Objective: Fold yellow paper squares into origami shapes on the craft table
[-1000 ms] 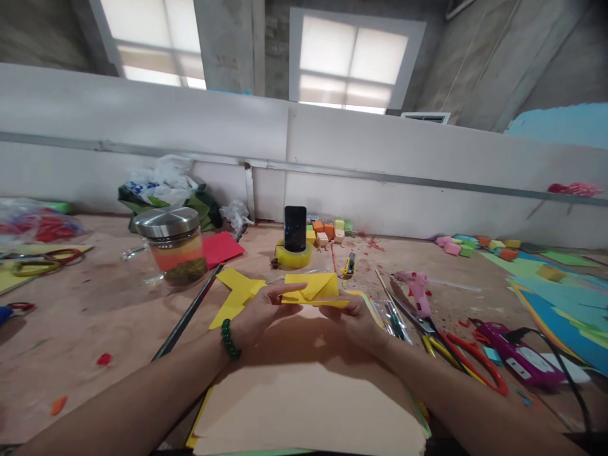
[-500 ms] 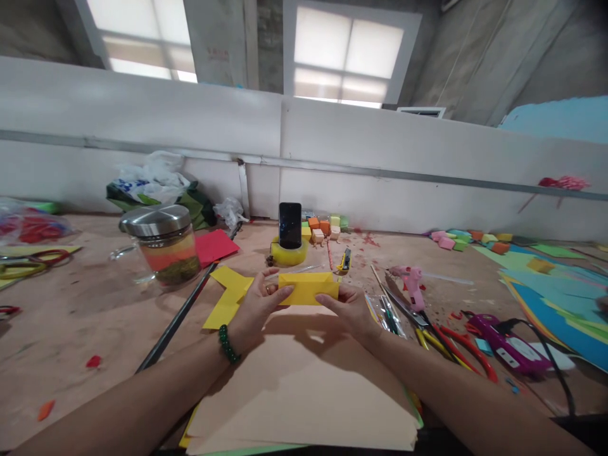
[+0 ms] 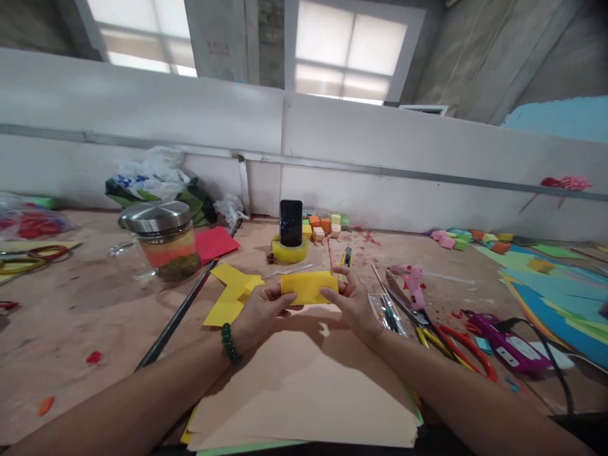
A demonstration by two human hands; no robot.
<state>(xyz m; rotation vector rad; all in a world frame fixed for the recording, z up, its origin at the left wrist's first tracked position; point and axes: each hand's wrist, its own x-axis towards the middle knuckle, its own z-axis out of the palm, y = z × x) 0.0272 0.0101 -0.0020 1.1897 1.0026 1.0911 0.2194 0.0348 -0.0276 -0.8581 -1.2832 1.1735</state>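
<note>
A small rectangle of yellow paper [image 3: 310, 288] is held up between both hands, above a stack of pale peach sheets [image 3: 304, 392]. My left hand [image 3: 261, 309] pinches its left end, thumb on the near face. At the right end, my right hand [image 3: 355, 305] grips it with the thumb in front and the index finger at the top corner. More yellow paper pieces [image 3: 225, 307] lie on the table just left of my left hand. A green bead bracelet [image 3: 230, 344] circles the left wrist.
Behind the hands, a phone [image 3: 291, 223] stands in a yellow tape roll [image 3: 289, 253], near small coloured cubes [image 3: 325, 225]. A lidded glass jar [image 3: 166, 247] is at left. Rightward lie a pink glue gun [image 3: 414, 286], scissors, pliers and a purple device [image 3: 510, 347].
The fingers have shifted on the yellow paper; my right index finger has risen to its top corner. My left hand's fingers have moved lower behind the left end, uncovering more of the yellow pieces.
</note>
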